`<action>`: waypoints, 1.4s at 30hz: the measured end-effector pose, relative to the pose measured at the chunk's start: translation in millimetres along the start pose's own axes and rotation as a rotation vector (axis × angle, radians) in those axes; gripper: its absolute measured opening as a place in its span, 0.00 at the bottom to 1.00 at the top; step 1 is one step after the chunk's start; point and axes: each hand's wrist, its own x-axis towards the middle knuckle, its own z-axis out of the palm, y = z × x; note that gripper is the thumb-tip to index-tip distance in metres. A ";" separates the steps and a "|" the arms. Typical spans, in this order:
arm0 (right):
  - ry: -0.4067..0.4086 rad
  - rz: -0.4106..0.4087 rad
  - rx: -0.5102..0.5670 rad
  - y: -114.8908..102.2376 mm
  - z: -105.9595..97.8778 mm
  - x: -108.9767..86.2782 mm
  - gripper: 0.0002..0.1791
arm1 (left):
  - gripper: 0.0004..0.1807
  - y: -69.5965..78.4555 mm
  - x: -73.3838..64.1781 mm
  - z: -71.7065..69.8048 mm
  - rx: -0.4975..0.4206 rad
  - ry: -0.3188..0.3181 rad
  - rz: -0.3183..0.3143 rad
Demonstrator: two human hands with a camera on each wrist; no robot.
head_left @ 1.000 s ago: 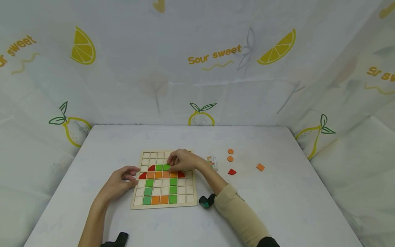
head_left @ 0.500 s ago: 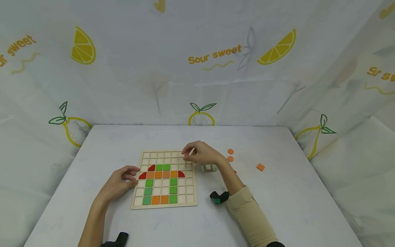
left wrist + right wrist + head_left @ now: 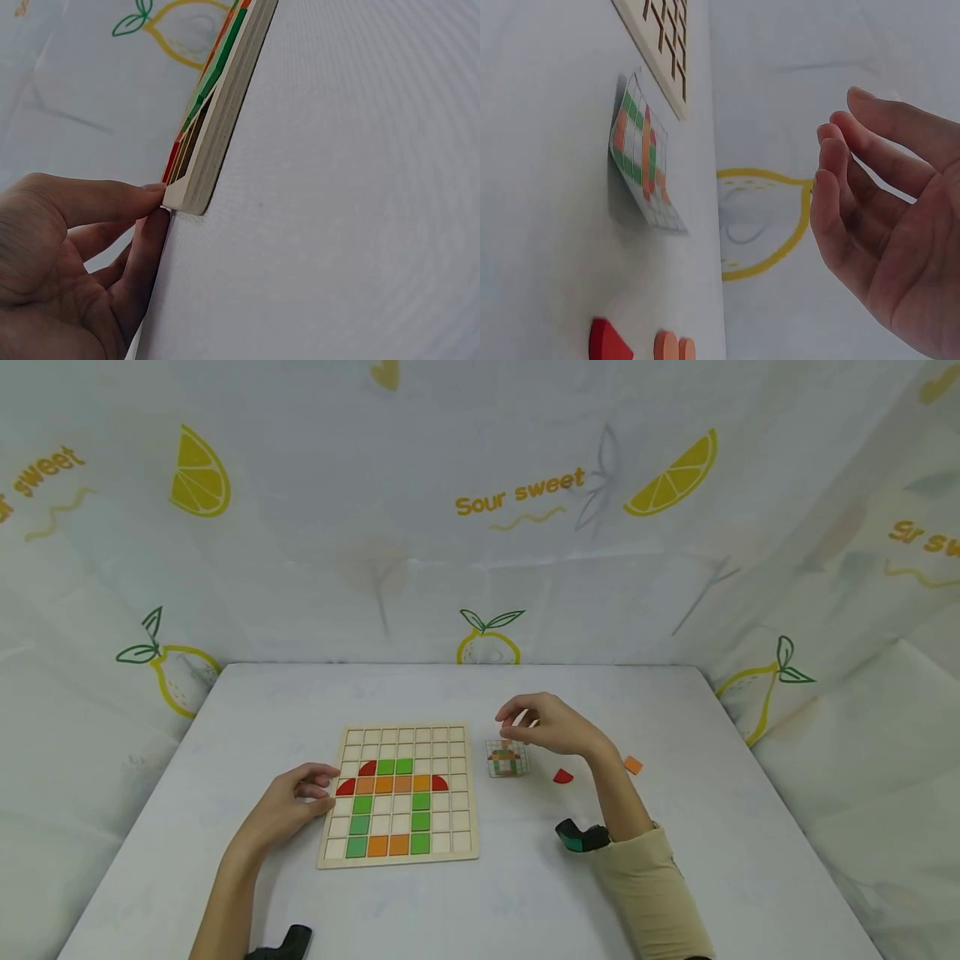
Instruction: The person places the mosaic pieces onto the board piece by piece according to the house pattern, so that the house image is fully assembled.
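A square wooden grid board (image 3: 461, 822) lies left of centre on the table, with green, orange and red tiles in some cells. My left hand (image 3: 288, 802) is at the board's left side; thumb and fingertips touch its edge in the left wrist view. My right hand (image 3: 551, 722) hovers right of the board, fingers loosely bent, and nothing shows between them in the right wrist view. Just below its fingertips lies a small curled pattern card (image 3: 507, 758) with a printed grid design.
To the right lie a red quarter-circle tile (image 3: 563, 776) and an orange square tile (image 3: 633, 765). Two orange discs (image 3: 666, 349) show in the right wrist view but are hidden by my right hand in the head view. Printed white cloth (image 3: 420, 585) rises behind the table.
My right hand has lifted off the board and moved right, past the pattern card, now covering the orange discs. My left hand and the board have stayed in place.
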 end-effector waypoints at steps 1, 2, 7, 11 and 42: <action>0.004 0.006 -0.011 1.7 -2.8 -4.1 0.13 | 0.26 -0.1 -0.1 0.1 0.001 0.001 -0.001; 0.005 0.015 -0.017 3.6 -5.5 -8.2 0.13 | 0.26 -0.1 -0.5 0.3 0.000 0.000 -0.003; 0.005 0.065 -0.058 15.3 -15.6 -27.5 0.13 | 0.26 0.1 -0.9 0.3 0.001 0.001 0.000; -0.006 0.093 -0.067 26.5 -20.8 -41.0 0.15 | 0.26 0.9 -1.0 -0.2 -0.004 -0.002 -0.006; -0.161 0.202 0.012 78.1 -18.1 -64.6 0.14 | 0.27 -0.3 0.1 0.7 0.004 -0.001 -0.009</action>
